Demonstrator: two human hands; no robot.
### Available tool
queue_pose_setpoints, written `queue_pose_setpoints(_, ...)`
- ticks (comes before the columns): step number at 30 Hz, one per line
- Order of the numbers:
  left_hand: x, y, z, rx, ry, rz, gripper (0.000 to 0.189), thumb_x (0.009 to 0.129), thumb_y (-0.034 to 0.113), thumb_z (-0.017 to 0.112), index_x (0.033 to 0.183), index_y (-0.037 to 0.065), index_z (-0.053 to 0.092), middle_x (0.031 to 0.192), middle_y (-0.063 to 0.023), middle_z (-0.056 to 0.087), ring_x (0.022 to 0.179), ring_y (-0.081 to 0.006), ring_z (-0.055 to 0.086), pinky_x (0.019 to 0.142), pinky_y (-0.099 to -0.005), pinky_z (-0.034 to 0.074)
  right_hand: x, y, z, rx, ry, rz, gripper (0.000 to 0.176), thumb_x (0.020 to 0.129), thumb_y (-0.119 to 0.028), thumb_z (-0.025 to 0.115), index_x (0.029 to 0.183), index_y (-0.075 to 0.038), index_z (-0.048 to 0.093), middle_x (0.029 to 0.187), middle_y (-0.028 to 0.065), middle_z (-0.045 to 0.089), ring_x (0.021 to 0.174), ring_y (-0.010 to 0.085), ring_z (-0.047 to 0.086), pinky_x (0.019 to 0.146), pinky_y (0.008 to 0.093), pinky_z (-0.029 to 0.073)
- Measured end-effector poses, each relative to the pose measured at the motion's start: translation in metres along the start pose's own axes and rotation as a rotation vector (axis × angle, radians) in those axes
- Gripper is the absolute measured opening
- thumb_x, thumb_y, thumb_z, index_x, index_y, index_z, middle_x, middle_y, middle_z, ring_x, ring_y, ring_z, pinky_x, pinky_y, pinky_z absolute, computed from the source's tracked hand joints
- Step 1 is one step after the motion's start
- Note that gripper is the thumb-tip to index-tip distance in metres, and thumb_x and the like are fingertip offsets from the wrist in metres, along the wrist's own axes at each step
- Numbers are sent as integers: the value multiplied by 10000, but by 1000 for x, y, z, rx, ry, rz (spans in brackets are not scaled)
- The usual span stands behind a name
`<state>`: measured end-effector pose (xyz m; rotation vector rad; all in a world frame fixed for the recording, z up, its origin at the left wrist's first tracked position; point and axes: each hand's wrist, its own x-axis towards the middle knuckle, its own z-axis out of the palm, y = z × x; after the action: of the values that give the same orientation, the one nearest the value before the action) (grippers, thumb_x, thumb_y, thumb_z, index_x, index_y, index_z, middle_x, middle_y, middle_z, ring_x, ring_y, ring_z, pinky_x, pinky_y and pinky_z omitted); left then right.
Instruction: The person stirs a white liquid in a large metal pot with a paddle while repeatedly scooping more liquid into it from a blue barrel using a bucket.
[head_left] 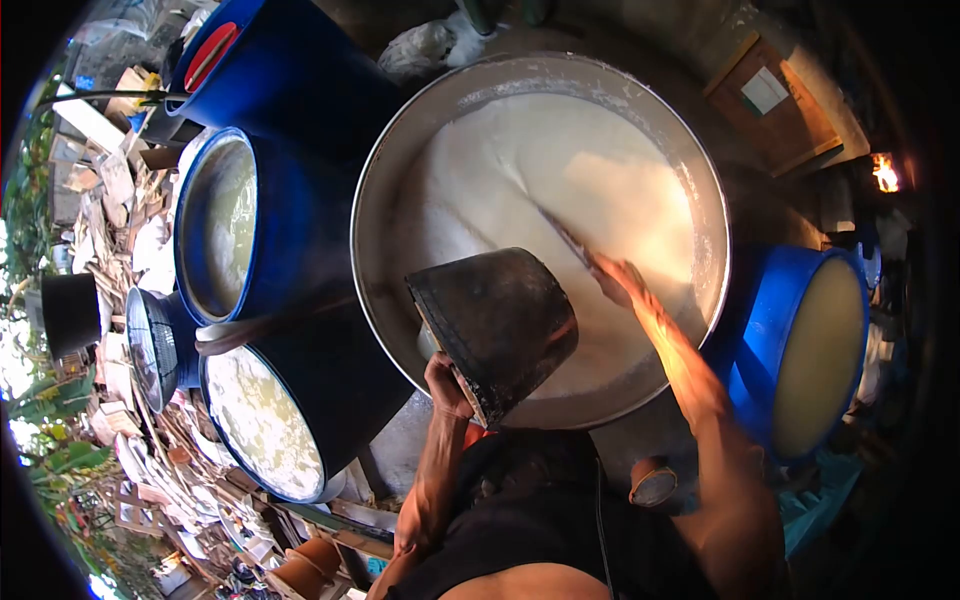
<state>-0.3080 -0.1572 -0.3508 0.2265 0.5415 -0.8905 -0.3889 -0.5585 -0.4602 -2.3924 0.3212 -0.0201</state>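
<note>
A large round metal vat (368,250) holds pale milky liquid (590,190), steamy or foamy on top. My left hand (448,388) is closed on the rim of a dark bucket (500,325), which is tilted over the near left side of the vat. The bucket's mouth faces left, and its inside is mostly hidden. Over the liquid, my right hand (618,280) is wrapped round a thin stirring stick (560,235). The stick's far end dips into the liquid, where a streak runs across the surface.
Blue barrels of pale liquid stand left (250,220) and right (750,370) of the vat; a dark barrel (350,410) stands near left. A sieve-like basket (150,345) and scrap wood (110,220) lie further left. Fire (885,172) burns far right. A small pot (653,482) sits by my right arm.
</note>
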Motion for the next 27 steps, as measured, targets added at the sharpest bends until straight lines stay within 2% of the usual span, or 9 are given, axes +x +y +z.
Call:
queue_pose_setpoints(1, -1, -1, 4, -15, -24, -14, 402, 764, 148, 487, 1078, -6, 685, 1065, -159, 719, 988, -337, 692, 946, -499, 557, -18, -18, -11, -123, -228, 154, 306, 968, -195, 566, 1261, -112, 540, 854, 229, 688, 794, 468, 661, 686, 558, 518)
queue_pose_setpoints(6, -15, -11, 37, 115, 66, 69, 407, 840, 196, 523, 1147, -24, 677, 1147, -175, 712, 1024, -330, 691, 955, -482, 554, -110, -45, -32, -226, -398, 109, 393, 937, -187, 605, 1301, -80, 504, 861, 250, 684, 823, 461, 669, 726, 559, 516)
queue_pose_setpoints(10, -21, -13, 49, 46, 83, 84, 467, 766, 198, 508, 1136, -39, 666, 1136, -201, 706, 1031, -367, 684, 964, -505, 555, -161, -72, -81, -496, -186, -184, 329, 888, -197, 648, 1182, -59, 592, 888, 258, 688, 853, 444, 677, 749, 536, 525)
queue_pose_setpoints(12, -23, -12, 52, 35, 54, 75, 475, 767, 195, 507, 1150, -40, 661, 1150, -203, 702, 1048, -368, 679, 972, -507, 550, -149, -98, -129, -340, -608, 166, 260, 846, -196, 673, 1064, -54, 674, 911, 270, 689, 905, 425, 681, 779, 504, 530)
queue_pose_setpoints(13, -23, -12, 52, 24, 30, 70, 483, 768, 192, 506, 1163, -41, 656, 1163, -205, 698, 1065, -370, 675, 980, -509, 545, -147, -109, -154, -233, -494, 153, 207, 832, -176, 662, 989, -53, 717, 866, 275, 683, 851, 450, 673, 756, 491, 535)
queue_pose_setpoints(15, -25, -13, 50, 39, 17, 81, 484, 769, 189, 505, 1169, -40, 654, 1171, -206, 695, 1073, -369, 672, 985, -508, 542, -137, -109, -188, -25, -505, 162, 159, 847, -111, 651, 985, -49, 701, 712, 152, 645, 638, 311, 644, 629, 420, 518)
queue_pose_setpoints(18, -26, -12, 50, 37, -1, 89, 478, 780, 187, 509, 1176, -39, 653, 1180, -204, 693, 1082, -367, 670, 991, -505, 539, -111, -154, -238, 366, -395, 731, 284, 938, -149, 618, 1200, -58, 681, 684, 24, 604, 536, 83, 515, 494, 290, 448)
queue_pose_setpoints(23, -24, -12, 47, 15, 0, 74, 450, 820, 196, 520, 1183, -31, 656, 1187, -195, 695, 1079, -361, 673, 991, -493, 540, -49, -95, -192, 363, 127, 590, 297, 973, -179, 604, 1250, -81, 647, 680, 16, 602, 494, 100, 521, 447, 287, 431)
queue_pose_setpoints(27, -25, -9, 27, 129, 85, 201, 434, 901, 275, 529, 1199, -14, 656, 1182, -180, 697, 1075, -339, 668, 985, -461, 537, 35, -30, -150, 363, 268, 494, 291, 977, -192, 608, 1244, -84, 644, 703, 39, 623, 524, 114, 545, 473, 314, 449)
